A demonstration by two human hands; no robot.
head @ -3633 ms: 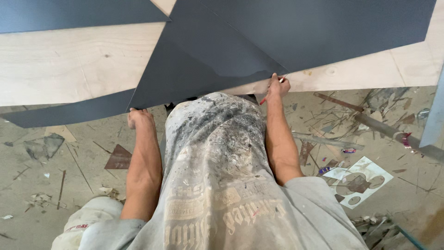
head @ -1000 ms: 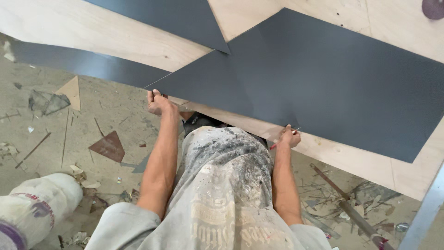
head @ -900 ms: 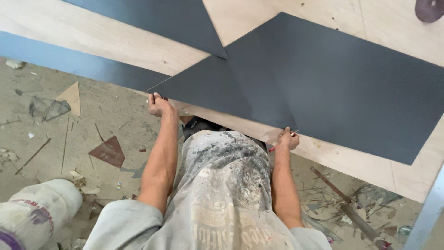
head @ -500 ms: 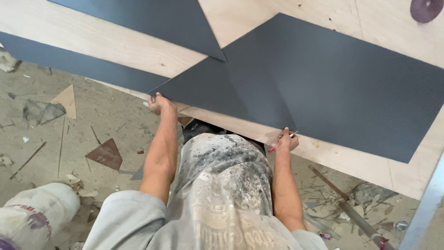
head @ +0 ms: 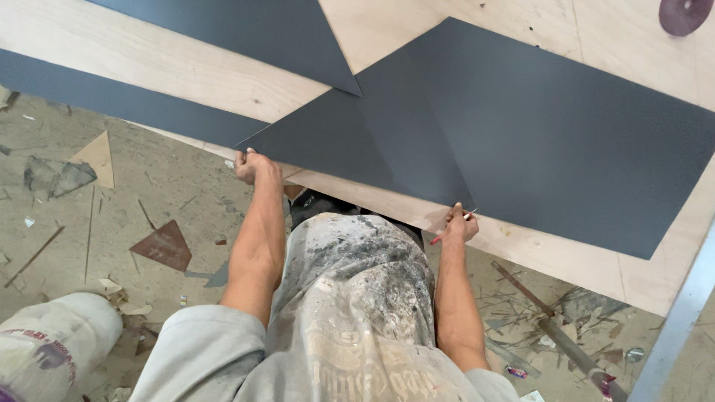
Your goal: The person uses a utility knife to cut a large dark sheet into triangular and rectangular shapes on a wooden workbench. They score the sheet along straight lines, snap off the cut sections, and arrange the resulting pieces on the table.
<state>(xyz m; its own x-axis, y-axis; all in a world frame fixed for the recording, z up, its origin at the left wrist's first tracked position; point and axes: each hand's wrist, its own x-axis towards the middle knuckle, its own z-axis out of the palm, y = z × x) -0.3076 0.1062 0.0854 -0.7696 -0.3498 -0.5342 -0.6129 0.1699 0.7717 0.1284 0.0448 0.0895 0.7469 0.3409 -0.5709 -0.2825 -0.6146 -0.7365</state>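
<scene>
A large dark grey sheet (head: 536, 141) lies on a pale plywood table (head: 186, 67). Its near left corner sticks out past the table's edge. My left hand (head: 253, 165) grips that corner of the sheet from below. My right hand (head: 458, 223) rests at the sheet's near edge, on the plywood, and holds a thin red pencil (head: 447, 231) between the fingers. My paint-stained shirt (head: 357, 298) fills the lower middle of the view.
Two more dark grey sheets lie on the plywood: a pointed one (head: 261, 30) at the top and a long strip (head: 112, 100) at the left. A round dark disc (head: 684, 13) sits top right. Offcuts (head: 165, 246) litter the concrete floor; a white sack (head: 52, 346) stands bottom left.
The view has swung; the sheet now lies angled to the right. My hands have kept their places at its near edge, left on the corner, right with the pencil.
</scene>
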